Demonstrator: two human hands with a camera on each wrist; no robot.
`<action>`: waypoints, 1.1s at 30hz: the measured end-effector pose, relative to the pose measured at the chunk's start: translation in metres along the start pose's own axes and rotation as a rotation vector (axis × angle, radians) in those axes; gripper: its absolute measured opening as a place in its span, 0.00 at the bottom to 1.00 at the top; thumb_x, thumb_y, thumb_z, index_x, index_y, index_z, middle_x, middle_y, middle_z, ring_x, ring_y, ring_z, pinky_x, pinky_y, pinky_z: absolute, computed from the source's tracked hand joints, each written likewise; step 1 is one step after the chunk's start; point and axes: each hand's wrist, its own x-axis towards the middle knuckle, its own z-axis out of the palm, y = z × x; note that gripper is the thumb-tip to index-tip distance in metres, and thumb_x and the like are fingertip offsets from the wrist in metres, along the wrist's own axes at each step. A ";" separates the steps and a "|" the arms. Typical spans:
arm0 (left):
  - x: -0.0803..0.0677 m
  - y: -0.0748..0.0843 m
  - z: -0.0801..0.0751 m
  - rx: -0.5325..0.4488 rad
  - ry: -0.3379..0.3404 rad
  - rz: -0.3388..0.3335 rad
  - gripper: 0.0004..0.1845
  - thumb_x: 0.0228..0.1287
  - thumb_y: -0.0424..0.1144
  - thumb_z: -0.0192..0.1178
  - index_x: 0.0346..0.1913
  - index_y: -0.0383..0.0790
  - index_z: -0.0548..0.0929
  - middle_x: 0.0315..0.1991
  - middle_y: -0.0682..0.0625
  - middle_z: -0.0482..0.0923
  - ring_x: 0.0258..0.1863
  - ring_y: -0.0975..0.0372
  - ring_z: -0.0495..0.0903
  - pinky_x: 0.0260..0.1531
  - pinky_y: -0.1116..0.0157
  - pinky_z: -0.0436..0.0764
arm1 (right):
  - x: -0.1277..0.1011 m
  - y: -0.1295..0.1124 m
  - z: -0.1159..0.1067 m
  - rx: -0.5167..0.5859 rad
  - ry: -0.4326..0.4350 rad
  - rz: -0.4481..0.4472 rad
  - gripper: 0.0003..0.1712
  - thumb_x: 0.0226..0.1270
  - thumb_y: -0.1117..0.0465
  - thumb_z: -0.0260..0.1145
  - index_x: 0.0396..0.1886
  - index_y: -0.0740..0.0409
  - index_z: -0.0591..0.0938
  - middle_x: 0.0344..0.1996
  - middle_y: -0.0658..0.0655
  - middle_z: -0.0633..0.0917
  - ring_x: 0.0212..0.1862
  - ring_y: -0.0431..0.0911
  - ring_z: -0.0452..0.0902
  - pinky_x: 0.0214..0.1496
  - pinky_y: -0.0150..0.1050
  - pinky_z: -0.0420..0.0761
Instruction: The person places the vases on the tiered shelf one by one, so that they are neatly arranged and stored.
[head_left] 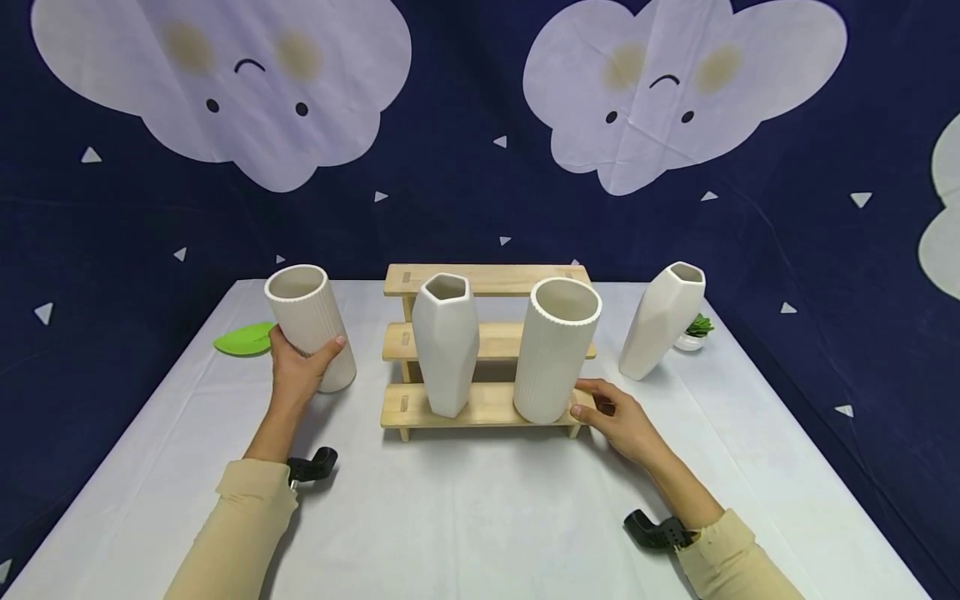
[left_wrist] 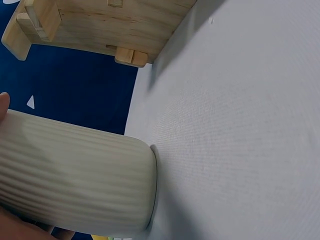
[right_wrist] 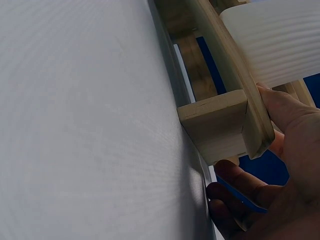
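Leftmost vase (head_left: 313,318), left hand (head_left: 297,368) curled round it; right hand (head_left: 621,423) pinching bottom shelf (head_left: 489,405).

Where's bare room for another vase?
Free: table in front of the shelf, between the sleeves; also the top board. Narrower: between shelf and the vase in the left hand. Crowded: bottom board, with a faceted vase, a ribbed vase and the right hand at its end; far right, where another faceted vase stands near a plant.

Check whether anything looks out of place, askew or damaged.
Only the backdrop looks odd: its printed clouds hang upside down, with mouths above eyes. I see no spill, and no visible damage on the vases.
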 end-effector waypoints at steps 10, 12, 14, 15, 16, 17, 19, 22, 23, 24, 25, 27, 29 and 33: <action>0.000 0.001 0.000 -0.004 0.006 -0.001 0.47 0.51 0.41 0.69 0.68 0.39 0.51 0.64 0.39 0.61 0.64 0.48 0.64 0.66 0.48 0.60 | -0.007 -0.021 -0.004 0.000 0.000 0.000 0.24 0.63 0.61 0.65 0.58 0.62 0.75 0.50 0.66 0.81 0.52 0.57 0.77 0.54 0.49 0.74; 0.000 0.002 0.000 -0.009 0.007 -0.001 0.47 0.51 0.41 0.69 0.68 0.38 0.51 0.64 0.39 0.62 0.64 0.48 0.64 0.66 0.48 0.60 | -0.007 -0.020 -0.004 0.004 0.001 -0.003 0.24 0.63 0.61 0.65 0.58 0.62 0.75 0.51 0.67 0.81 0.52 0.58 0.77 0.54 0.51 0.74; 0.000 0.002 0.000 -0.011 0.009 -0.001 0.46 0.50 0.41 0.70 0.67 0.38 0.51 0.64 0.39 0.62 0.63 0.49 0.65 0.66 0.48 0.60 | -0.007 -0.019 -0.004 0.007 0.000 -0.004 0.24 0.63 0.61 0.65 0.58 0.62 0.75 0.50 0.67 0.81 0.52 0.58 0.77 0.54 0.51 0.74; 0.000 0.002 0.000 -0.008 0.011 -0.001 0.46 0.50 0.41 0.70 0.67 0.38 0.52 0.63 0.39 0.62 0.63 0.49 0.65 0.66 0.48 0.61 | -0.007 -0.018 -0.004 0.008 0.000 -0.003 0.24 0.63 0.61 0.65 0.58 0.62 0.75 0.50 0.66 0.81 0.52 0.57 0.77 0.54 0.51 0.74; 0.000 0.002 -0.001 -0.003 0.013 -0.002 0.46 0.50 0.41 0.70 0.67 0.39 0.52 0.63 0.39 0.63 0.63 0.49 0.65 0.65 0.48 0.61 | -0.007 -0.018 -0.004 0.010 -0.001 -0.002 0.24 0.63 0.61 0.65 0.58 0.61 0.75 0.50 0.66 0.81 0.52 0.57 0.77 0.54 0.50 0.74; 0.000 0.002 -0.001 -0.001 0.015 -0.002 0.46 0.50 0.41 0.70 0.67 0.39 0.52 0.63 0.39 0.63 0.63 0.49 0.65 0.65 0.48 0.61 | -0.007 -0.017 -0.004 0.011 -0.002 -0.001 0.24 0.63 0.60 0.65 0.58 0.61 0.75 0.50 0.66 0.81 0.52 0.57 0.77 0.53 0.49 0.74; -0.001 0.002 -0.001 0.003 0.018 -0.005 0.46 0.50 0.41 0.70 0.67 0.39 0.52 0.63 0.39 0.63 0.63 0.49 0.65 0.65 0.48 0.61 | -0.007 -0.017 -0.004 0.012 -0.003 0.002 0.24 0.63 0.59 0.65 0.59 0.60 0.75 0.50 0.65 0.82 0.51 0.56 0.77 0.53 0.47 0.75; -0.001 0.002 -0.001 0.004 0.017 -0.006 0.46 0.50 0.42 0.70 0.67 0.39 0.52 0.63 0.40 0.63 0.63 0.49 0.65 0.65 0.48 0.62 | -0.007 -0.017 -0.004 0.013 -0.004 0.004 0.25 0.63 0.59 0.65 0.59 0.59 0.75 0.51 0.65 0.81 0.52 0.55 0.77 0.53 0.47 0.74; -0.001 0.002 -0.001 0.002 0.017 -0.006 0.46 0.50 0.41 0.70 0.67 0.39 0.52 0.63 0.40 0.63 0.63 0.49 0.66 0.65 0.48 0.62 | -0.007 -0.017 -0.004 0.013 -0.004 0.004 0.25 0.63 0.59 0.65 0.59 0.59 0.75 0.51 0.65 0.81 0.52 0.56 0.77 0.53 0.47 0.74; -0.001 0.002 -0.001 0.004 0.017 -0.007 0.46 0.50 0.42 0.70 0.67 0.39 0.52 0.63 0.40 0.63 0.63 0.49 0.66 0.65 0.48 0.62 | -0.007 -0.017 -0.004 0.014 -0.004 0.003 0.25 0.63 0.59 0.65 0.59 0.60 0.75 0.51 0.65 0.81 0.52 0.56 0.77 0.53 0.48 0.74; -0.001 0.002 -0.002 0.003 0.016 -0.008 0.46 0.50 0.41 0.70 0.67 0.39 0.53 0.63 0.40 0.63 0.63 0.49 0.66 0.65 0.48 0.62 | -0.007 -0.018 -0.004 0.014 -0.005 0.003 0.25 0.63 0.60 0.65 0.59 0.61 0.75 0.51 0.66 0.81 0.52 0.57 0.77 0.54 0.49 0.74; -0.001 0.003 -0.002 0.007 0.015 -0.016 0.46 0.50 0.42 0.70 0.67 0.40 0.53 0.63 0.41 0.63 0.63 0.49 0.65 0.65 0.49 0.61 | -0.006 -0.019 -0.004 0.012 -0.005 0.001 0.24 0.63 0.60 0.65 0.59 0.62 0.75 0.51 0.66 0.81 0.52 0.58 0.77 0.54 0.50 0.74; -0.002 0.003 -0.002 0.005 0.017 -0.021 0.46 0.50 0.42 0.70 0.67 0.40 0.53 0.63 0.41 0.63 0.63 0.50 0.65 0.65 0.49 0.62 | -0.007 -0.020 -0.004 0.006 -0.005 0.002 0.24 0.63 0.61 0.65 0.58 0.63 0.75 0.51 0.67 0.81 0.52 0.58 0.77 0.54 0.50 0.74; -0.002 0.006 -0.003 -0.012 0.024 -0.034 0.45 0.50 0.42 0.70 0.67 0.41 0.54 0.63 0.42 0.64 0.62 0.52 0.66 0.65 0.51 0.62 | -0.007 -0.023 -0.004 -0.003 -0.003 -0.002 0.24 0.63 0.61 0.65 0.58 0.63 0.75 0.50 0.67 0.81 0.52 0.58 0.77 0.54 0.51 0.74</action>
